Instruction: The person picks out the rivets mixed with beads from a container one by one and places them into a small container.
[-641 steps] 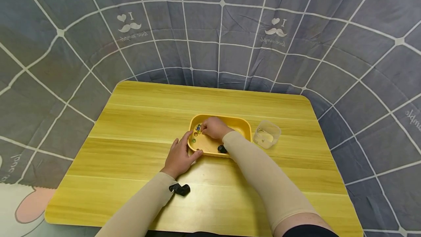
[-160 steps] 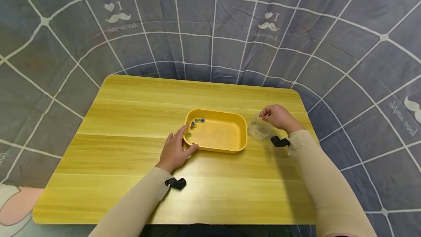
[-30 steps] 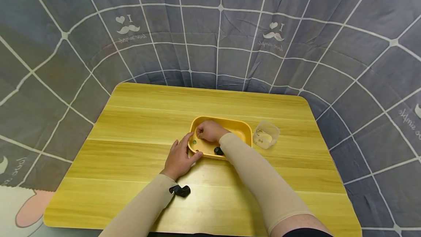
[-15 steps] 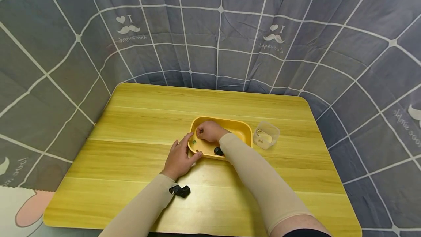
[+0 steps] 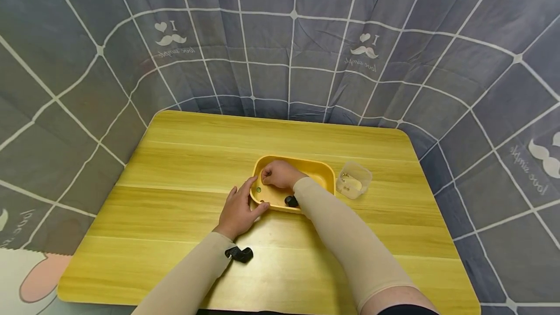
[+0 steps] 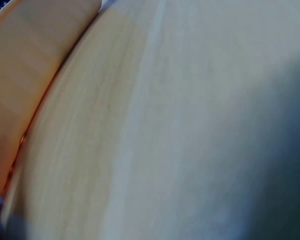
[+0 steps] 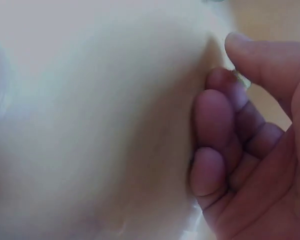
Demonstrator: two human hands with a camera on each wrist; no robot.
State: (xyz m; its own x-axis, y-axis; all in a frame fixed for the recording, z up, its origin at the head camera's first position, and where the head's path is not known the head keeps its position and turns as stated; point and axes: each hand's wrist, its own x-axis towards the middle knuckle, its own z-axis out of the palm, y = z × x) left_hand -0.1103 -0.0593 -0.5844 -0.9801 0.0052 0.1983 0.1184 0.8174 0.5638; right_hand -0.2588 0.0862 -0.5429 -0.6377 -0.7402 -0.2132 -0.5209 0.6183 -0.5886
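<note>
My right hand [image 5: 282, 174] is inside a yellow tray [image 5: 317, 173], low at its left end. Its fingers are curled, and in the right wrist view a small glassy yellow-green marble [image 7: 242, 79] peeks out between thumb and index finger. My left hand [image 5: 238, 212] rests at the tray's front left corner, fingers stretched along the left rim and thumb against the front rim. A green marble [image 5: 258, 189] lies on the tray floor by the left wall. Another small amber marble [image 5: 262, 201] shows near the front rim. The right hand hides the tray's back left part.
Right of the tray stands a clear plastic container [image 5: 360, 179] with several small golden pieces [image 5: 345, 175] inside. Black wrist cameras sit on both sleeves. The wooden table [image 5: 197, 154] backs onto a grey checked curtain [image 5: 271, 33].
About five seconds ago my right hand was over the clear container; now it is in the tray's left end, covering the row of marbles there. Over the last second both hands have barely moved.
</note>
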